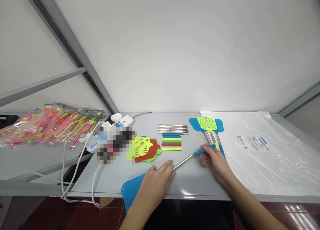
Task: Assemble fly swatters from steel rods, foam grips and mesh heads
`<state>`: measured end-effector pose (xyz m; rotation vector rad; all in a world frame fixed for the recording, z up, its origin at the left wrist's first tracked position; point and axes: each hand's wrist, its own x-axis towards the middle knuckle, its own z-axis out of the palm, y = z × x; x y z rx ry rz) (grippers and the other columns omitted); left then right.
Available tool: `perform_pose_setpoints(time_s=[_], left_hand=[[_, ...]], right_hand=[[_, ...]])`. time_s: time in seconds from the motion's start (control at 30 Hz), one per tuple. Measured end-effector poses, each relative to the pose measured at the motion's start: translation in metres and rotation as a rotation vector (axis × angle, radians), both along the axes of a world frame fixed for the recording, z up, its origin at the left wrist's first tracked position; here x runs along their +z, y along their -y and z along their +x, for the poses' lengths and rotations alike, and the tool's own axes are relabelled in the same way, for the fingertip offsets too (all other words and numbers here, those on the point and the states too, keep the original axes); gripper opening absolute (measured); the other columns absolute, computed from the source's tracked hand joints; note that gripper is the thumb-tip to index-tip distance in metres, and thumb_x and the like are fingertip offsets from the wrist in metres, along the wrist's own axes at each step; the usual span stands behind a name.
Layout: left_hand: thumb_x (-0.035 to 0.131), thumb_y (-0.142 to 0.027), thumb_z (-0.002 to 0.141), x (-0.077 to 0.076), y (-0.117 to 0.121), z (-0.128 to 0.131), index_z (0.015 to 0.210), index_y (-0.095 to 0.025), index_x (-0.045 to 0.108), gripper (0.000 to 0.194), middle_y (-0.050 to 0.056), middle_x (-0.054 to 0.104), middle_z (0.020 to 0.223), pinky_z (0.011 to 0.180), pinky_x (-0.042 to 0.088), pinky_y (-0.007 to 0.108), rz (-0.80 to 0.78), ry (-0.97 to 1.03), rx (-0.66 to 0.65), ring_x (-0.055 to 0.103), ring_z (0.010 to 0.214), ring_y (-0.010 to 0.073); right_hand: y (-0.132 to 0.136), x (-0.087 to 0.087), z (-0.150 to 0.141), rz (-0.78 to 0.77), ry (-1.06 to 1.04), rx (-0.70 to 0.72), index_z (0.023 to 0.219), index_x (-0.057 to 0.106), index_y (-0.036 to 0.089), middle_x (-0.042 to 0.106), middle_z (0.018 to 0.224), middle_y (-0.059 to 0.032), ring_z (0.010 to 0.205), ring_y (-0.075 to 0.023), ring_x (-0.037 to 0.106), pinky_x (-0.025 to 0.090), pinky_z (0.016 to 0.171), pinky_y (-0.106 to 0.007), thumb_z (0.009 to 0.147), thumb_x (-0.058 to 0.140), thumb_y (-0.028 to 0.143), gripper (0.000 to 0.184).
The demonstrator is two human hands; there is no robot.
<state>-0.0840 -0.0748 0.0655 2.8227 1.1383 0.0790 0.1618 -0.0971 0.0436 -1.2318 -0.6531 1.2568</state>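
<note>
A blue fly swatter (155, 176) lies slanted near the front edge of the tabletop (195, 183), its perforated plastic head overhanging that edge and partly covered by the left hand (156, 181). That hand is closed over the joint where the head meets the shiny metal rod, pinning it flat, probably to steady it. The right hand (212, 156) pinches the blue grip sleeve (203, 151) at the rod's far end between fingertips, in line with the rod as though seating it.

Just beyond the right hand, three finished swatters (207, 125) lie fanned together, blue and yellow-green mesh heads pointing toward the back edge. Toward the middle sit sorted parts: a tidy row of bare metal rods (173, 129), below it a stack of coloured grip sleeves (171, 142) in blue, green, red and yellow, and beside them loose swatter heads (146, 148) overlapping. A glossy, crinkled plastic sheet (262, 150) covers the right end. Past the left edge, a power strip (122, 121) with white cables, and bagged bright toys (50, 121) on a lower shelf.
</note>
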Motion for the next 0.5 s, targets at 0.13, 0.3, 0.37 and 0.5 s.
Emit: perform_pose_setpoints(time_s=[0.13, 0.3, 0.37, 0.5], left_hand=[[0.030, -0.028, 0.103, 0.006, 0.002, 0.003, 0.113, -0.023, 0.057, 0.029, 0.002, 0.070, 0.114, 0.072, 0.046, 0.037, -0.057, -0.043, 0.002, 0.067, 0.078, 0.0226], [0.025, -0.028, 0.103, 0.015, 0.000, 0.004, 0.115, -0.023, 0.056, 0.033, 0.003, 0.072, 0.098, 0.072, 0.042, 0.037, -0.104, -0.075, 0.017, 0.064, 0.076, 0.0245], [0.025, -0.028, 0.103, 0.018, -0.001, 0.002, 0.113, -0.023, 0.056, 0.032, 0.002, 0.072, 0.097, 0.071, 0.041, 0.036, -0.126, -0.057, 0.027, 0.063, 0.076, 0.0245], [0.027, -0.030, 0.103, 0.026, -0.004, -0.003, 0.103, -0.025, 0.057, 0.031, 0.000, 0.072, 0.092, 0.066, 0.037, 0.033, -0.146, -0.029, 0.056, 0.058, 0.072, 0.0236]], right_hand=[[0.001, 0.004, -0.002, 0.021, -0.026, 0.025, 0.081, 0.057, 0.018, 0.056, 0.053, 0.0022, 0.042, -0.0083, 0.047, 0.031, 0.041, -0.020, 0.088, 0.059, 0.044, 0.027], [0.002, 0.009, -0.001, 0.051, -0.030, 0.074, 0.080, 0.057, 0.018, 0.056, 0.052, 0.0027, 0.041, -0.0080, 0.046, 0.031, 0.041, -0.020, 0.088, 0.060, 0.045, 0.028], [0.002, 0.010, 0.001, 0.060, -0.026, 0.096, 0.080, 0.057, 0.019, 0.058, 0.053, 0.0025, 0.042, -0.0081, 0.048, 0.032, 0.041, -0.021, 0.087, 0.062, 0.044, 0.027], [0.005, 0.014, 0.007, 0.074, -0.007, 0.156, 0.082, 0.060, 0.018, 0.062, 0.057, 0.0007, 0.045, -0.0097, 0.052, 0.036, 0.044, -0.022, 0.083, 0.069, 0.041, 0.025]])
